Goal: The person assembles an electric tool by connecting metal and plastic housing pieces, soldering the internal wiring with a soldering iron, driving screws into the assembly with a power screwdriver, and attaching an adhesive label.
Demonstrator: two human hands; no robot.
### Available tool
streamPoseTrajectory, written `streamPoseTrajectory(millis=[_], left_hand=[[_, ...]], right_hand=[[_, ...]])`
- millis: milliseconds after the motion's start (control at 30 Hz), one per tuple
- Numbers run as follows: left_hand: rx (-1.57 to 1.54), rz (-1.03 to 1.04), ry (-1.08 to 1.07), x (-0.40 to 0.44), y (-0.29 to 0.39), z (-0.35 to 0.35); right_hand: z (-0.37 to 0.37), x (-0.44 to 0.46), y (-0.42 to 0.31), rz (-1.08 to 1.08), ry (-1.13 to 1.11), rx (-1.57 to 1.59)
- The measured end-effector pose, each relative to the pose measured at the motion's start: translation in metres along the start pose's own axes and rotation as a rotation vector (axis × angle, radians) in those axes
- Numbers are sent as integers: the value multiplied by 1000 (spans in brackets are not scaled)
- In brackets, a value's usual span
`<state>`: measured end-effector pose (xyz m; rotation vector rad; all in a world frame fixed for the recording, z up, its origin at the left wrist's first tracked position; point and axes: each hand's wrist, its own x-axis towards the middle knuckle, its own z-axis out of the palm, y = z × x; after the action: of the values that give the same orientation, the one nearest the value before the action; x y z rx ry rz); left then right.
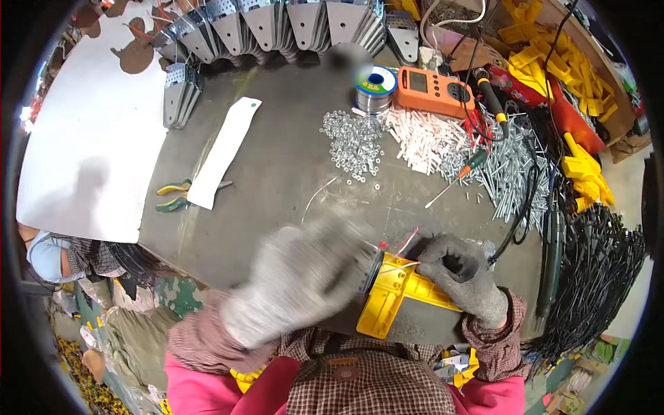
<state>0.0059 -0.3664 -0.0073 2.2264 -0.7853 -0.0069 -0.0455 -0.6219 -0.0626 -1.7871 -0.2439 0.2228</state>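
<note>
A yellow plastic housing (pixel 382 297) lies at the table's near edge, its narrow arm running to the right. A dark round part (pixel 372 271) sits against its left side, and thin red and white wires rise from its top. My right hand (pixel 462 273), in a grey glove, has its fingers curled around the housing's right arm and the wires. To the left of the housing is my left hand (pixel 297 277), also gloved and smeared by motion. Its fingers reach toward the dark part, but I cannot make out whether they hold anything.
Beyond my hands lie nuts (pixel 353 142), pale sleeves (pixel 422 138), screws (pixel 512 166) and a screwdriver (pixel 474 162). A solder spool (pixel 375 90) stands beside an orange multimeter (pixel 436 91). Pliers (pixel 176 196) and a white strip (pixel 225 155) are leftward; stacked metal plates (pixel 277 28) line the back; black cables (pixel 588 277) hang right.
</note>
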Motion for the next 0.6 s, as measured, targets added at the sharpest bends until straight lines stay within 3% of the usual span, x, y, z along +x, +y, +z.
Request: streamPoseTrajectory(millis=[67, 133, 167, 233, 300, 333, 367, 400, 433, 500, 567, 600], left_hand=[[415, -52, -21, 19, -34, -21], [454, -218, -203, 29, -73, -13], [389, -253, -133, 30, -87, -1], [375, -156, -144, 38, -95, 1], [434, -137, -156, 41, -91, -19], [225, -241, -39, 42, -90, -36], [11, -340, 70, 45, -83, -49], [-264, -415, 109, 46, -66, -61], [-542, -484, 140, 48, -47, -73], [-622, -445, 110, 41, -30, -74], [-989, -388, -134, 29, -18, -58], [-785, -239, -203, 25, -10, -48]], right_hand=[[-1, 1, 7, -27, 21, -13], [1, 2, -3, -40, 36, -95], [0, 4, -8, -50, 44, -191], [-9, -1, -16, -42, 12, -247], [-22, -6, -34, 24, 49, 205], [-36, -8, -27, -121, 151, 101], [-56, -3, -37, 25, 288, 6], [-68, 1, -62, 422, 469, 110], [-95, 13, -23, 19, 572, -473], [-124, 51, -10, -191, 622, -774], [-142, 97, 2, -339, 540, -846], [-142, 116, 0, -194, 507, -834]])
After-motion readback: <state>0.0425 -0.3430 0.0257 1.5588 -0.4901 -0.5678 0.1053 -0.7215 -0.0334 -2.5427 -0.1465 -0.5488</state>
